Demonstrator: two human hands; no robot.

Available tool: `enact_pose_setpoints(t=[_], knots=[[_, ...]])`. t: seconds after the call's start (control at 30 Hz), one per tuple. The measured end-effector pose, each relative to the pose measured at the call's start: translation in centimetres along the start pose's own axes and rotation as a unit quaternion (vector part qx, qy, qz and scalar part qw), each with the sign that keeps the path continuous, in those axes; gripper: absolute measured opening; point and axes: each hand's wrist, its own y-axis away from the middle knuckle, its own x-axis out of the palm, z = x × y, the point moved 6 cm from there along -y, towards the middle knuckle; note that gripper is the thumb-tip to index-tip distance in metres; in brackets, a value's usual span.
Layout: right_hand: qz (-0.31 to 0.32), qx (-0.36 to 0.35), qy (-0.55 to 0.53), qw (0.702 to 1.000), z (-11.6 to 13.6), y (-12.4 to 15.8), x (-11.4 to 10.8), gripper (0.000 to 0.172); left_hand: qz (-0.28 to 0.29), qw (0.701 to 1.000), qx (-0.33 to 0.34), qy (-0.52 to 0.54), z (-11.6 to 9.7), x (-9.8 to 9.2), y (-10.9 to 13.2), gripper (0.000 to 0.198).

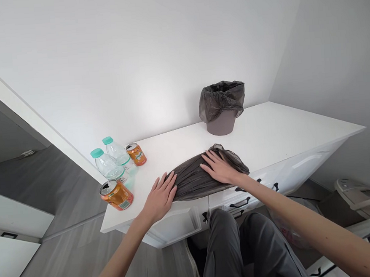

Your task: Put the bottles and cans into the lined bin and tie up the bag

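Observation:
A grey plastic bag [194, 180] lies flattened near the front edge of a white counter [267, 137]. My left hand [162, 196] rests flat on the bag's left end with its fingers stretched out. Flat on the bag's right part lies my right hand [218, 167], fingers spread. Neither hand grips anything.
A small grey bin [222, 121] lined with a grey bag stands at the back of the counter. At the left end are two clear bottles [109, 162] with teal caps and two orange cans [116, 194], one lying on its side. Drawers with black handles [240, 203] sit below.

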Motion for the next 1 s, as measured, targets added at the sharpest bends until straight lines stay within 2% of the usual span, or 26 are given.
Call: enact_pose_setpoints(t=[0.1,0.2,0.33,0.43,0.53,0.6,0.7,0.73,0.77,0.83,0.9,0.93,1.0], knots=[[0.007,0.007,0.0,1.0,-2.7,-0.5,0.1,0.085,-0.003,1.0,0.018,0.011,-0.2,-0.6,0.7,0.059],[0.025,0.003,-0.003,1.0,-4.0,-0.9,0.5,0.087,-0.003,0.999,0.041,0.021,-0.7,-1.8,1.8,0.065],[0.044,-0.001,-0.015,0.999,-4.1,-1.2,0.5,0.09,0.003,0.998,0.067,0.018,-1.3,-3.4,3.8,0.08],[0.061,0.0,-0.024,0.998,-3.3,-0.6,0.1,0.09,0.004,0.996,0.087,0.017,-1.3,-3.8,5.5,0.073],[0.065,-0.059,-0.048,0.995,-0.2,1.7,-0.4,0.09,-0.021,0.997,0.079,0.015,-1.5,-4.7,6.7,0.062],[0.062,-0.15,-0.072,0.984,3.5,4.3,-0.7,0.093,-0.058,0.995,0.075,0.009,-2.6,-6.4,6.9,0.056],[0.04,-0.247,-0.132,0.959,9.1,8.1,-1.1,0.108,-0.119,0.986,0.112,0.014,-6.5,-10.3,6.0,0.049],[0.023,-0.259,-0.161,0.952,10.5,9.0,-1.3,0.105,-0.137,0.982,0.13,0.018,-8.2,-11.7,5.4,0.05],[0.005,-0.261,-0.204,0.944,11.5,9.6,-1.5,0.094,-0.155,0.977,0.148,0.017,-9.9,-13.0,4.8,0.054],[-0.032,-0.22,-0.305,0.926,12.1,9.8,-2.0,0.069,-0.207,0.965,0.16,0.01,-12.7,-15.2,3.5,0.062],[-0.069,-0.123,-0.395,0.908,10.3,8.9,-2.4,0.058,-0.243,0.961,0.133,0.006,-14.4,-16.2,2.0,0.069],[-0.087,-0.071,-0.42,0.901,8.9,8.2,-2.7,0.059,-0.245,0.962,0.119,0.008,-14.8,-16.1,1.1,0.069],[-0.116,0.011,-0.416,0.902,5.6,6.7,-3.4,0.061,-0.206,0.971,0.118,0.018,-15.2,-14.7,-1.0,0.062]])
